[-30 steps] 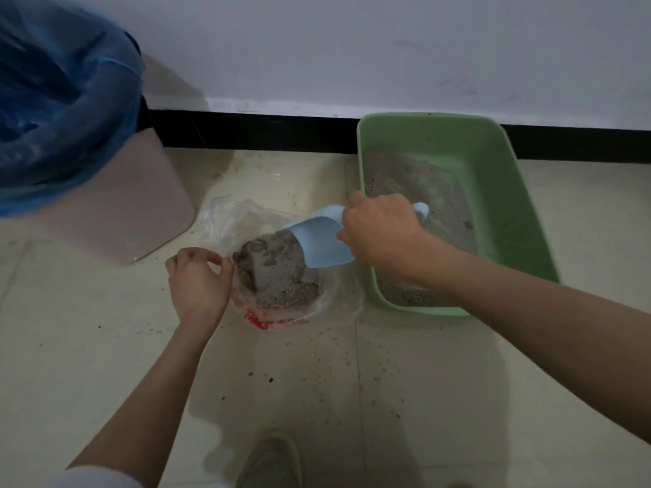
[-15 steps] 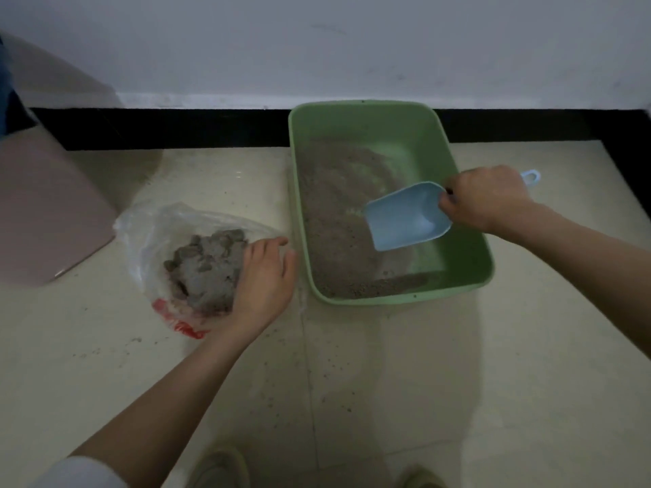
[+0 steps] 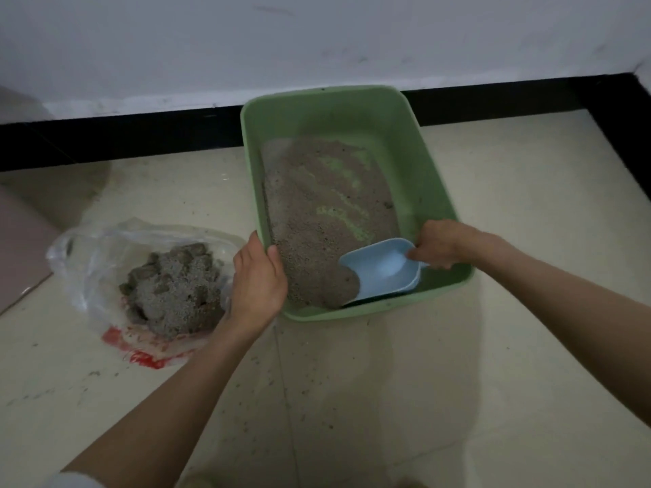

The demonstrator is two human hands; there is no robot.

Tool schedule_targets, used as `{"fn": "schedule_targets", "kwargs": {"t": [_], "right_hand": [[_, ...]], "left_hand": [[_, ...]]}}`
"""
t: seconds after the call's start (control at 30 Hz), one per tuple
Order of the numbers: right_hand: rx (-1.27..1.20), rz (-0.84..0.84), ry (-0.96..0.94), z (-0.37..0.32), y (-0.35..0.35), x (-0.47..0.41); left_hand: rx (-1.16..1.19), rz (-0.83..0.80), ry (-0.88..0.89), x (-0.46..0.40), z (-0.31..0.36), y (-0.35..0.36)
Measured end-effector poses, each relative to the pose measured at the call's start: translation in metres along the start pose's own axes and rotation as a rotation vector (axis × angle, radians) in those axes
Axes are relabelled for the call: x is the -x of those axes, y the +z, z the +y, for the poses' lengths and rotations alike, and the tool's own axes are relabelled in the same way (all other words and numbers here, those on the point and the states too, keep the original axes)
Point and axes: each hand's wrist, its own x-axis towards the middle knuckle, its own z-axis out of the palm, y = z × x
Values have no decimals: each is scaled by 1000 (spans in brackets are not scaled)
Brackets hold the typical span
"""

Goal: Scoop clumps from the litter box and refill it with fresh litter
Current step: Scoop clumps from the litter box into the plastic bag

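Note:
A green litter box stands on the floor by the wall, tilted toward me, with grey litter spread over its bottom and green patches showing through. My right hand grips the handle of a light blue scoop, whose mouth rests low in the box's near right corner against the litter. My left hand holds the box's near left rim, thumb inside. To the left lies a clear plastic bag with red print, holding a heap of grey clumps.
A pinkish bin base sits at the far left edge. Black skirting runs along the white wall behind the box. Litter grains are scattered on the beige floor tiles in front of me.
My right hand carried the scoop from the bag across into the box and lowered it to the near right corner. My left hand left the bag and took hold of the box's rim.

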Motion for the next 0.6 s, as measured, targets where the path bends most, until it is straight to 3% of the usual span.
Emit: {"fn": "schedule_targets", "kwargs": {"t": [0.13,0.3,0.6], "right_hand": [[-310,-124,-61,-36,12,-11],[-729,-288,-6,-53,3,-29],[-1189,-377,144,-75,-44,-65]], "left_hand": [[13,14,-23,4,6,-1],[40,13,-54,6,10,-1],[87,57,-6,1,1,5]]}}
